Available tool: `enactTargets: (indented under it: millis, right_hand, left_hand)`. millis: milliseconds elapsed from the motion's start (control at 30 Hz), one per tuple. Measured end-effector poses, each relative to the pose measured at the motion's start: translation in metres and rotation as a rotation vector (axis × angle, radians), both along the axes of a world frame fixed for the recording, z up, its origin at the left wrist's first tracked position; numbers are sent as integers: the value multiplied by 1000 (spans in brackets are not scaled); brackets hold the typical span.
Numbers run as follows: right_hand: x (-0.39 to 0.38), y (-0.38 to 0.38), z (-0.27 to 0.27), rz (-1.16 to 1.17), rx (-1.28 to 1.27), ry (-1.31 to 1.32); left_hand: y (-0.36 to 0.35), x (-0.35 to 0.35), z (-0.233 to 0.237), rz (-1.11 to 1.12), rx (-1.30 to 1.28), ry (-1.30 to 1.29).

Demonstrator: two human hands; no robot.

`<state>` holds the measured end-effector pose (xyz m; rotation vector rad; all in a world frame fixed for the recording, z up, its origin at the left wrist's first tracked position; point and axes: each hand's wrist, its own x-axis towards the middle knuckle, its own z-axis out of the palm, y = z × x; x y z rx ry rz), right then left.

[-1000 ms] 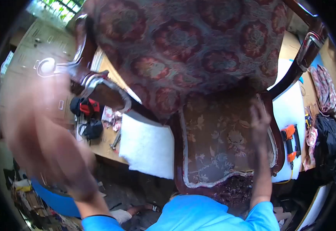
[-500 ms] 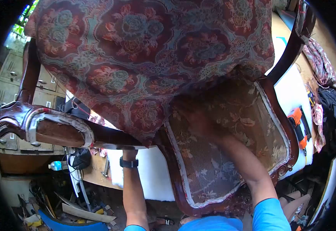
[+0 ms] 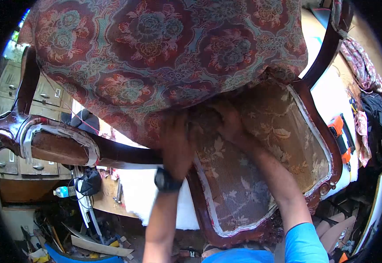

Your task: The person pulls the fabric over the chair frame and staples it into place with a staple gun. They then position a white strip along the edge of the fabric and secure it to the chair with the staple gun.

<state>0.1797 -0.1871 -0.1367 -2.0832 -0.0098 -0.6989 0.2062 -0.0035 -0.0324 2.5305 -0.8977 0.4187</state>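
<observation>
Red and teal floral upholstery fabric (image 3: 151, 57) drapes over the upper part of a carved dark wooden chair frame (image 3: 125, 153). Below its edge lies the chair's panel (image 3: 248, 175), covered in brown leaf-patterned cloth with a pale strip around its border. My left hand (image 3: 177, 147), with a black watch on the wrist, is at the fabric's lower left edge, its fingers smeared by motion. Close by, my right hand (image 3: 228, 120) is closed around dark bunched material under the fabric's edge, its fingertips partly in shadow.
White padding (image 3: 156, 193) lies on the table under the chair. An orange and black tool (image 3: 341, 136) rests at the right. A hammer (image 3: 119, 192), a water bottle (image 3: 63, 191) and metal lockers (image 3: 11, 101) are at the left. Scraps litter the floor.
My left hand has come up from beneath the chair's wooden rail to the fabric's edge. My right hand stays near the same spot. The view has shifted slightly.
</observation>
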Motion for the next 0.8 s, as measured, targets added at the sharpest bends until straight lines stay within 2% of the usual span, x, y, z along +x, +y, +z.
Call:
enactTargets:
  millis: [33,133,200,267,333,400,467,567,667,800]
  right_hand:
    - [-2,-7,-2,3,37,-10]
    - [-7,-18,-16,12,157,10]
    - [-5,-22,-19,30,262,75]
    - [-9,-22,-9,56,390,185]
    - [-11,-18,-6,73,336,37]
    - [-13,-19,-6,81,304,-40]
    - [-10,-21,-9,94,292,-48]
    - [-7,-21,-16,71,290,-5]
    - [-9,-21,-14,194,509,-21]
    - [-1,-22,-28,224,424,-125]
  left_hand:
    - [1,21,-16,28,61,-74]
    - [5,46,-34,-1,157,130]
    - [12,59,-44,-63,86,162]
    - [9,51,-32,-95,75,183]
    - [-1,41,-21,-98,95,174]
    - [-1,44,-31,-140,128,-17]
    - [2,50,-33,-172,178,-79]
    - [6,55,-27,-205,212,-36]
    - [3,52,-19,-203,156,-146]
    - [5,41,-19,-200,256,-210]
